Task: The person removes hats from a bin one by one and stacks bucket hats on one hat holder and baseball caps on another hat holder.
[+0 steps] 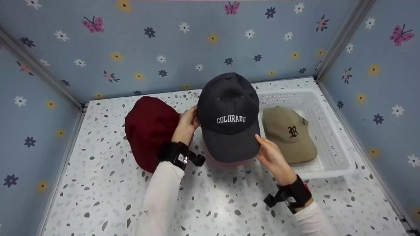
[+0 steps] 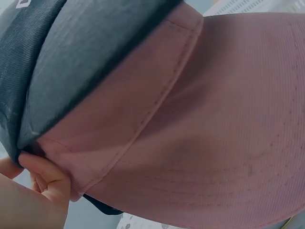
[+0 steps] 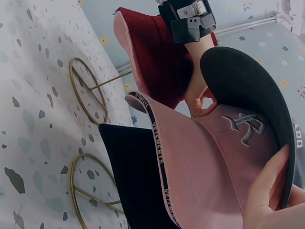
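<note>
A dark grey baseball cap [image 1: 229,101] lettered COLORADO is held between both hands, brim towards the person. My left hand [image 1: 186,126] grips the lower edge of its crown on the left. My right hand [image 1: 274,159] pinches the right side of the brim, thumb and fingers on either side in the right wrist view. Directly beneath sits a pink cap [image 3: 195,157] with a Gothic letter, mostly hidden in the head view. Under that shows a black cap brim [image 3: 136,176]. Left of the stack is a dark red cap [image 1: 151,124] with a pink underside.
A white plastic basket [image 1: 341,150] at the right contains a khaki cap [image 1: 288,131]. Brass wire stands [image 3: 73,191] rise from the speckled tabletop [image 1: 223,209] under the caps. Flower-patterned panels [image 1: 183,42] enclose the back and sides.
</note>
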{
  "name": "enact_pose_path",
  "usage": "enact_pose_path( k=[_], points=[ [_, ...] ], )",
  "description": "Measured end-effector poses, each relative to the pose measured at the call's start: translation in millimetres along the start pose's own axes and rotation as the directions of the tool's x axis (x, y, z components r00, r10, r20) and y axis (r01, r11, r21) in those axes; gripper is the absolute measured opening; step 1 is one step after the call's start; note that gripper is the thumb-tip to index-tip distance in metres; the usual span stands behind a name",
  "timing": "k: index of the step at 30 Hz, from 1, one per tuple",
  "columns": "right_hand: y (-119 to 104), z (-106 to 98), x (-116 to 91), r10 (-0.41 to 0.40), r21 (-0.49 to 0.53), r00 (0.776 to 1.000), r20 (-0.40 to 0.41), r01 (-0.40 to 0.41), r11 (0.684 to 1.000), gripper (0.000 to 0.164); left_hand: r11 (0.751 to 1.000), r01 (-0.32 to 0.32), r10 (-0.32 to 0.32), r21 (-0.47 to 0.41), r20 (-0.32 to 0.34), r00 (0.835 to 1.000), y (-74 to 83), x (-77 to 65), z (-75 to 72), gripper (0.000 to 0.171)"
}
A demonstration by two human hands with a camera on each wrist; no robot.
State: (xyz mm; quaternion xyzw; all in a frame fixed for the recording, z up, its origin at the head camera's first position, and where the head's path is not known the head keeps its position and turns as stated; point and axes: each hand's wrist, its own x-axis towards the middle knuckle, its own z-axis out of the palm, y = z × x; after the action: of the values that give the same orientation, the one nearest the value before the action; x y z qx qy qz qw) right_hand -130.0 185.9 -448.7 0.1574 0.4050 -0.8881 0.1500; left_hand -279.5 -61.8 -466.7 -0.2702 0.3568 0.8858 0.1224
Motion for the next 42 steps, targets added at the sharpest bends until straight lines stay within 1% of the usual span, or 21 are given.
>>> enact_pose_path(
  k=[2,3,4,5,6,10,16,20,23,26,31,36,38,39,42],
  points=[
    [1,0,-1,0.001,-0.014,1.0,-0.01,-0.001,1.0,0.023,1.0,-0.022,0.022,0.02,-0.032,0.999,-1.7,-2.3,1.0,0.007],
    [1,-1,-1,0.002,-0.025,1.0,-0.011,-0.003,1.0,0.023,0.999,-0.025,0.027,0.039,-0.051,0.998,-3.1,2.3,-0.6,0.007],
    [1,-1,-2,0.005,-0.035,1.0,-0.018,-0.005,0.999,0.023,0.998,-0.026,0.03,0.056,-0.063,0.998,-3.4,1.0,-0.3,0.011],
    [2,-1,-2,0.008,-0.047,1.0,-0.023,-0.01,0.999,0.023,0.996,-0.03,0.038,0.08,-0.095,0.995,-1.3,-17.0,7.1,0.015],
    [2,-2,-2,0.011,-0.055,1.0,-0.029,-0.013,0.998,0.023,0.994,-0.025,0.04,0.103,-0.145,0.989,0.2,-29.5,13.7,0.018],
    [4,-3,-2,0.026,-0.065,0.998,-0.064,-0.03,0.997,0.022,0.992,-0.041,0.058,0.122,-0.142,0.988,-0.7,-37.5,13.9,0.024],
    [7,-4,2,0.033,-0.068,0.995,-0.099,-0.04,0.997,0.019,0.979,-0.1,0.131,0.18,-0.168,0.977,-5.7,-32.7,8.5,0.024],
    [10,-6,4,0.038,-0.087,0.993,-0.11,-0.048,0.995,0.019,0.961,-0.124,0.172,0.249,-0.181,0.968,-8.4,-32.1,7.5,0.02],
    [11,-9,4,0.056,-0.101,0.991,-0.123,-0.069,0.993,0.02,0.949,-0.125,0.185,0.291,-0.187,0.965,-10.4,-32.2,7.1,0.02],
    [12,-11,5,0.071,-0.116,0.989,-0.13,-0.086,0.989,0.022,0.944,-0.132,0.194,0.303,-0.185,0.963,-12.2,-31.8,6.4,0.024],
    [14,-13,4,0.056,-0.148,0.987,-0.15,-0.078,0.986,0.019,0.932,-0.143,0.208,0.334,-0.168,0.964,-15.1,-31.7,4.0,0.028],
    [18,-14,4,0.02,-0.176,0.988,-0.154,-0.047,0.983,0.015,0.918,-0.14,0.211,0.372,-0.158,0.965,-16.4,-30.9,2.9,0.026],
    [18,-14,4,0.023,-0.204,0.988,-0.152,-0.055,0.977,0.015,0.916,-0.133,0.207,0.378,-0.163,0.965,-16.3,-30.0,2.9,0.024],
    [16,-14,4,0.037,-0.231,0.988,-0.148,-0.071,0.97,0.015,0.915,-0.129,0.205,0.382,-0.167,0.964,-16.2,-29.6,3.0,0.024],
    [4,-15,8,0.105,-0.333,0.988,-0.109,-0.136,0.933,0.018,0.915,-0.128,0.206,0.381,-0.171,0.963,-15.5,-28.6,3.8,0.021]
  ],
)
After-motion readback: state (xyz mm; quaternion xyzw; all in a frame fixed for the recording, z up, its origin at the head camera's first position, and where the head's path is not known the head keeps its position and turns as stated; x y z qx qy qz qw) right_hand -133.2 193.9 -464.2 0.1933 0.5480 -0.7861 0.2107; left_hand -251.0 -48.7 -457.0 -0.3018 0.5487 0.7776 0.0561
